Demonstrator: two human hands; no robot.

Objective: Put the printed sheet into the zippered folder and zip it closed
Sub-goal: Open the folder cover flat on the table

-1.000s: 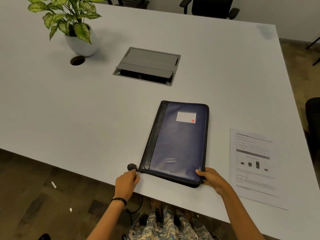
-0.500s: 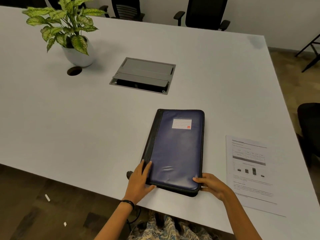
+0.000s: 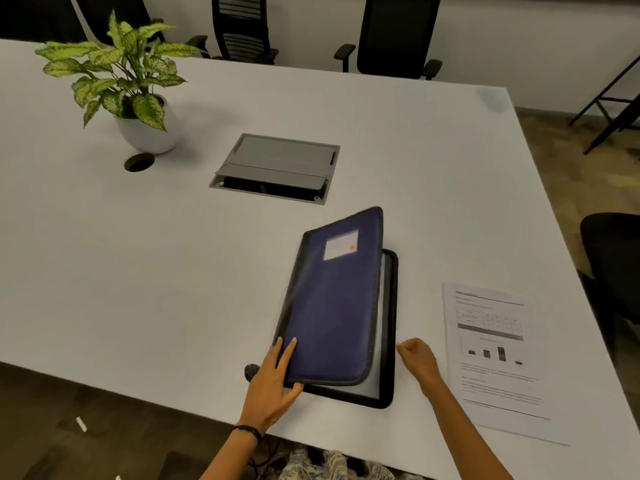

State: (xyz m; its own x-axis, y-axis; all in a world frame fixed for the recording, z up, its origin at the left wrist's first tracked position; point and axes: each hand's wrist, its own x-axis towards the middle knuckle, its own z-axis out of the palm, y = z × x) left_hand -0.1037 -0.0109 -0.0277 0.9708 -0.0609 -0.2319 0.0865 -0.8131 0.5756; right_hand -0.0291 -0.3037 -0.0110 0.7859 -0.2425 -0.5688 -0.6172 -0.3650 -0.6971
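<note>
The dark blue zippered folder [image 3: 332,306] lies near the table's front edge, unzipped, with its front cover lifted on the right side. A pale inner page and the black back panel [image 3: 389,327] show beneath it. My left hand [image 3: 273,379] holds the cover's near left corner, fingers on top and thumb underneath. My right hand [image 3: 417,356] rests on the table just right of the folder, fingers curled, holding nothing. The printed sheet [image 3: 495,358] lies flat on the table to the right of the folder, apart from both hands.
A potted plant [image 3: 131,95] stands at the back left beside a round cable hole [image 3: 139,162]. A grey cable box [image 3: 277,168] with its flap up is set into the white table [image 3: 138,271] behind the folder. Black office chairs stand beyond the far edge and at the right.
The folder was flat and closed; now its cover is raised on the right. My left hand moved from the zipper pull onto the cover. My right hand let go of the folder's corner.
</note>
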